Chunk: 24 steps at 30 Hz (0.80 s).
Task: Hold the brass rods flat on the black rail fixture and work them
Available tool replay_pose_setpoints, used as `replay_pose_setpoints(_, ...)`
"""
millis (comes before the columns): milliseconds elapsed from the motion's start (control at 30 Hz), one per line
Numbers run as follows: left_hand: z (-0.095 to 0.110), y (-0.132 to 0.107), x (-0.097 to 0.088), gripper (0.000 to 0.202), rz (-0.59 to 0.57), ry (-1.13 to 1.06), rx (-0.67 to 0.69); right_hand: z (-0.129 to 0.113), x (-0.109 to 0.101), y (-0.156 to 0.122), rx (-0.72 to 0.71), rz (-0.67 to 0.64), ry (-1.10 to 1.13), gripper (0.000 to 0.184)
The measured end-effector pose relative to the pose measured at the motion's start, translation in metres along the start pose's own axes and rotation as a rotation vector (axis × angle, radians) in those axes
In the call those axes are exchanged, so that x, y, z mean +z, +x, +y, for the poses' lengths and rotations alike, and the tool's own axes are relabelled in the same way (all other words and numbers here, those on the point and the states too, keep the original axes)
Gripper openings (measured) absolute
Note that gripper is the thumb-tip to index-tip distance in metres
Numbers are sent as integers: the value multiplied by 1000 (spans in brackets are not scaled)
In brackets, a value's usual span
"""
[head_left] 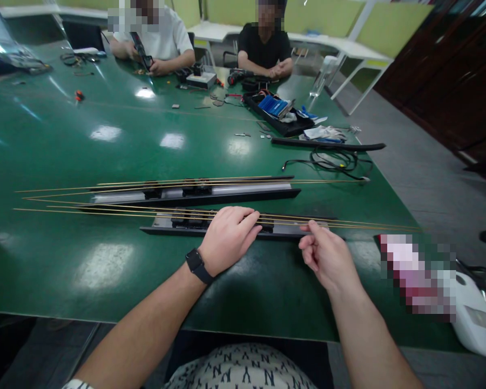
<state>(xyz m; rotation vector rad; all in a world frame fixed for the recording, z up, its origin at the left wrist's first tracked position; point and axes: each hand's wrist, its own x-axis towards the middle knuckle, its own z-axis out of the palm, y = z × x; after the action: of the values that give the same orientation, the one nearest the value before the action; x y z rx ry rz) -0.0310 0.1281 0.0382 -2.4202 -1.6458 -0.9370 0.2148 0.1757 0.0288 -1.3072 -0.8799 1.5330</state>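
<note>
Two long black-and-silver track rails lie across the green table [105, 270]: a near rail [178, 224] and a far rail [227, 193]. Several thin brass rods [105, 209] run lengthwise over them. My left hand [229, 237], with a black watch on its wrist, rests palm down on the near rail, its fingers together and stretched flat over the rods. My right hand [326, 254] is at the near rail's right end, thumb and forefinger pinched on one brass rod.
Two other people sit at the far side with tools and parts before them. A black tray [281, 127] of blue parts, a black strip [328, 145] and coiled cable [336, 161] lie at the right. A white object [476, 319] sits at the near right corner.
</note>
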Motion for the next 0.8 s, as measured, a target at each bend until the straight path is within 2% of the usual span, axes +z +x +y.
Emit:
replay_pose_setpoints(100, 0, 0, 0, 28, -13, -4, -3, -3, -4, 1, -31, 100, 51, 37)
replay_pose_setpoints(167, 1, 0, 0, 28, -25, -9, -2, -5, -5, 1, -45, 119, 76, 36)
replay_pose_setpoints(400, 1, 0, 1, 26, 0, -8, 9, 3, 20, -6, 54, -67, 7, 42)
replay_pose_setpoints(633, -1, -1, 3, 27, 2, -6, 14, 1, 19, -5, -18, 99, 88, 34)
replay_pose_setpoints(700, -1, -2, 3, 28, 1, -7, 19, 1, 19, -5, -27, 78, 90, 34)
replay_pose_setpoints(800, 0, -2, 2, 27, 6, -10, 14, 2, 26, -6, 10, -20, 68, 35)
